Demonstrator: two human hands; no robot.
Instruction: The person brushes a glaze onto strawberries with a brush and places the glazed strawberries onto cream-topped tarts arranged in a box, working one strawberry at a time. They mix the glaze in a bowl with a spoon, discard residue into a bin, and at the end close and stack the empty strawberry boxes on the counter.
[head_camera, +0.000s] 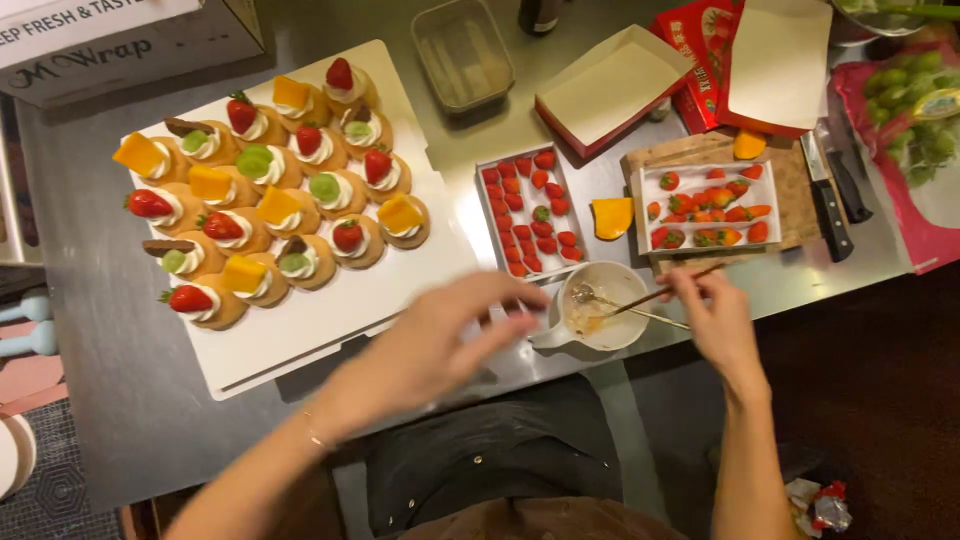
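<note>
Right hand (712, 310) grips a brush (660, 293) dipped in the white cup (600, 305) — glaze-loading step, probably; left hand (440, 340) hovers open — tarts (270, 200) likely need brushing.

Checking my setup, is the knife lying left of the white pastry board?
No, the knife lies far right beside the wooden cutting board, away from the white pastry board.

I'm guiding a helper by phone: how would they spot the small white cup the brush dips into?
Find the white board of fruit-topped pastries on the steel counter. Off its right corner, between the two hands, sits the white cup. Unlike the flat strawberry trays behind it, it is round, with a spoon inside.
</note>
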